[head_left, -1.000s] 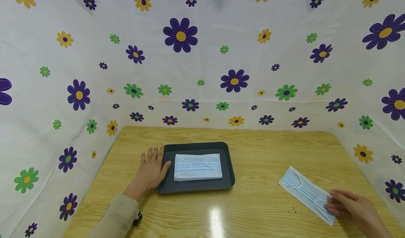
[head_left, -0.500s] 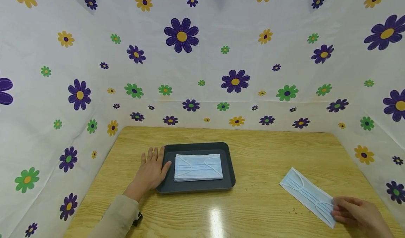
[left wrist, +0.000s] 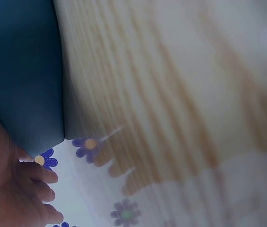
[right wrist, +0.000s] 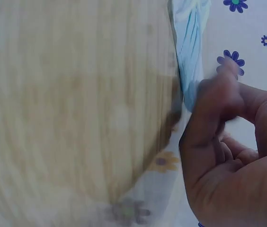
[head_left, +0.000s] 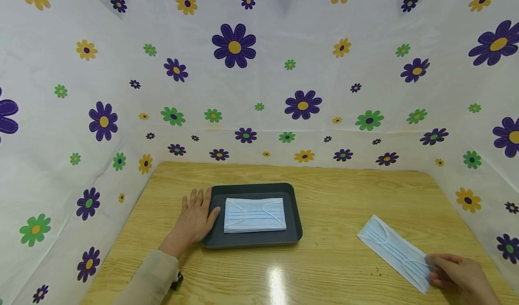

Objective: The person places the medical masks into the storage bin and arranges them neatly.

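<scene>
My left hand [head_left: 193, 221] rests on the left rim of a dark grey tray [head_left: 253, 241], fingers straight and thumb over the rim. In the left wrist view, the left hand [left wrist: 17, 184] lies beside the tray [left wrist: 24, 71]. Inside the tray is a flat stack of light blue face masks [head_left: 254, 216], ear loops on top. To the right, a single face mask [head_left: 391, 250] lies slantwise. My right hand [head_left: 460, 273] pinches its near right end; in the right wrist view, the right hand [right wrist: 233, 151] has thumb and curled fingers at the mask's [right wrist: 190, 61] end.
A wooden table [head_left: 336, 201] carries everything. White cloth [head_left: 259, 84] with printed flowers encloses it at the back and both sides. Small dark specks [head_left: 378, 271] lie near the single mask. A dark object [head_left: 177, 281] shows by the left sleeve.
My right hand has shifted slightly right to the single mask's end, and its fingers have closed there. The left hand and tray have stayed put; the view has drifted slightly.
</scene>
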### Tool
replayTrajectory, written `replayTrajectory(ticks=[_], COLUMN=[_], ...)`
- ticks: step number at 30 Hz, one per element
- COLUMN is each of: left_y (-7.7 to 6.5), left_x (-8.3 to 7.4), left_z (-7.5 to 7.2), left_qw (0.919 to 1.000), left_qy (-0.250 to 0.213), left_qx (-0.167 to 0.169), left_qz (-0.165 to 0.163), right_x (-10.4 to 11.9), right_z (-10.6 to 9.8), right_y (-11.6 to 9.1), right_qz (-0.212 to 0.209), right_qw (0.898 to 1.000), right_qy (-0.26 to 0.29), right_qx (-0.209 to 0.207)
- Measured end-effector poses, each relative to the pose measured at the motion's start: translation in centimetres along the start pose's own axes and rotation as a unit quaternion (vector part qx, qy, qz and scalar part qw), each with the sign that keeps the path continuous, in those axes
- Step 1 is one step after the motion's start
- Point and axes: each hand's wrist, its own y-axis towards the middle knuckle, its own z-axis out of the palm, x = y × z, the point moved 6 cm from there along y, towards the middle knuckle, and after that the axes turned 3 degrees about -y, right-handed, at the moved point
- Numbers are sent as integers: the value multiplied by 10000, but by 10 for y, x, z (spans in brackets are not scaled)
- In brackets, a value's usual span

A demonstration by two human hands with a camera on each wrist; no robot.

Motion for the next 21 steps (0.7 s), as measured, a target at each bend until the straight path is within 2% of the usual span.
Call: replayTrajectory(ticks=[6, 14, 17, 21], left_y=[0, 0, 0, -1], left_x=[-2, -2, -1, -1], left_z=[-1, -1, -1, 0], left_qw=[10000, 10000, 10000, 10000], left_qy=[-5, -2, 4, 8], left_qx=[-13, -57, -37, 9], left_qz=[-5, 31, 38, 14], right_x=[13, 23, 26, 30], right_z=[-3, -3, -1, 2], right_y=[-6, -8, -6, -7], right_qz=[-499, -356, -362, -441], right_qw=[9972, 9967, 9966, 9970], right_qy=[-553, -719, -744, -482], right_qx=[116, -153, -37, 416])
